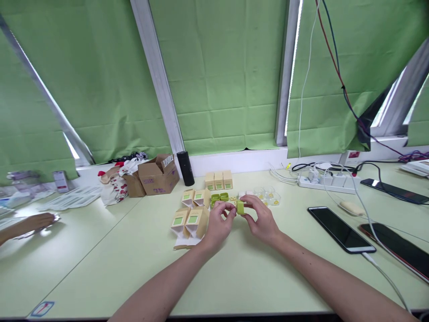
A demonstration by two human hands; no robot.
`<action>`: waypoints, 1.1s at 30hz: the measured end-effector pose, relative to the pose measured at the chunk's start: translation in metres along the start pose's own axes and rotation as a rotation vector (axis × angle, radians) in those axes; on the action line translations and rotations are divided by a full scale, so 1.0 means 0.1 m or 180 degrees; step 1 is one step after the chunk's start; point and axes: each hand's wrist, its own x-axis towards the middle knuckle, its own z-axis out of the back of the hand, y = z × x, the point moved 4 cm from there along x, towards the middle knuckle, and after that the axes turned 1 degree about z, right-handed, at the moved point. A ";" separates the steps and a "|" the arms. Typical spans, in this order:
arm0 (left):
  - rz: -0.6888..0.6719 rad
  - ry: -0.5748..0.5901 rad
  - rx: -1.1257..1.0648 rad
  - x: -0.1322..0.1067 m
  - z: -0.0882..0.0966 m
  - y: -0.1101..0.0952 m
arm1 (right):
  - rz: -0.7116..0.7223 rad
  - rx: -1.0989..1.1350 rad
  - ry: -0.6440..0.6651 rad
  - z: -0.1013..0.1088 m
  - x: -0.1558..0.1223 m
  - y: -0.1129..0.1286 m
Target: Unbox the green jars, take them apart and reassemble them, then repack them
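Note:
Between the thumb and fingers of my right hand [263, 220] is a small olive-green plastic case [240, 207], held just above the table. My left hand [219, 223] is pinched closed at the case's left side; whatever is between its fingertips is too small to make out. More green cases [219, 197] sit just beyond, partly hidden by my left hand. Small yellowish pieces [232, 199] lie near them. Behind my right hand are round clear cups [271, 197] with yellow bits inside. Several tan cartons with green windows [195, 219] stand left of my hands, their flaps open.
Behind stand closed tan cartons [219, 180], a black bottle [185, 168] and a cardboard box [158, 175]. To the right are a power strip [326, 182], a charging phone [340, 229] and trailing cables. At far left, another person's hand [42, 221] touches something shiny.

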 end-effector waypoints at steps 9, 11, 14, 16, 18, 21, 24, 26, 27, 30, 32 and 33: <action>0.0085 0.0024 0.0023 0.01 0.02 -0.04 | 0.0054 0.0001 0.0055 -0.02 0.00 0.00; 0.0118 0.0036 0.0002 0.01 0.03 -0.05 | 0.0022 0.0028 0.0056 -0.02 0.00 -0.01; 0.0167 0.0051 -0.0034 0.01 0.02 -0.04 | -0.0011 0.0052 0.0057 -0.02 0.00 -0.01; 0.0190 0.0041 -0.0044 0.01 0.02 -0.03 | -0.0022 0.0056 0.0053 -0.02 0.01 -0.01; 0.0212 0.0029 -0.0031 0.01 0.02 -0.02 | -0.0044 0.0071 0.0043 -0.02 0.01 -0.01; 0.0234 0.0020 0.0011 0.02 0.02 -0.01 | -0.0112 0.0119 0.0061 -0.03 0.01 -0.02; 0.0247 0.0001 0.0022 0.01 0.03 -0.03 | -0.0149 0.0165 0.0073 -0.04 0.00 -0.04; 0.0256 0.0000 0.0006 0.01 0.03 -0.04 | -0.0158 0.0179 0.0067 -0.04 -0.01 -0.05; 0.0259 -0.0003 -0.0004 0.01 0.03 -0.04 | -0.0163 0.0180 0.0068 -0.04 -0.01 -0.05; 0.0272 -0.0006 -0.0032 0.01 0.03 -0.04 | -0.0164 0.0165 0.0066 -0.04 -0.01 -0.05; 0.0274 -0.0010 -0.0048 0.02 0.03 -0.03 | -0.0159 0.0153 0.0069 -0.04 -0.01 -0.05; 0.0276 -0.0013 -0.0053 0.02 0.03 -0.03 | -0.0160 0.0153 0.0072 -0.04 -0.01 -0.04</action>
